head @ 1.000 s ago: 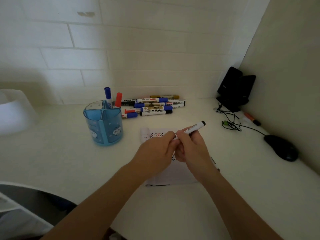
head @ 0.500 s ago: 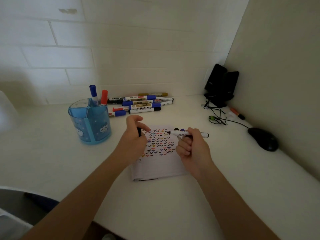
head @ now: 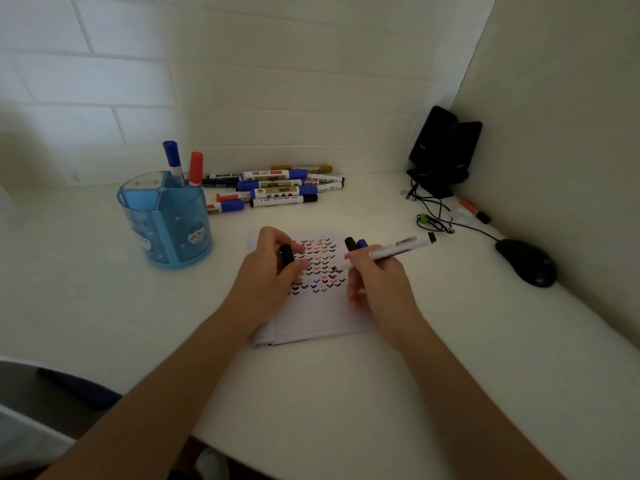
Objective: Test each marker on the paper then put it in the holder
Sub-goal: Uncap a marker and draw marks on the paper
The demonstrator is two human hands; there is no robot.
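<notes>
Translucent blue plastic holder (head: 173,233) stands well to the left of the left hand (head: 273,275), whose curled fingers pinch a small black cap (head: 286,255). Lined white paper (head: 311,323) lies beneath both hands. Right hand (head: 377,285) grips a white-barrelled, black-ended marker (head: 398,249) near its nib, tip at the paper. The marker is judged light, rigid and smooth, best gripped low on the barrel

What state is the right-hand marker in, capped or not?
Uncapped: the marker shows a bare tip over the paper; the left hand holds a black cap.
</notes>
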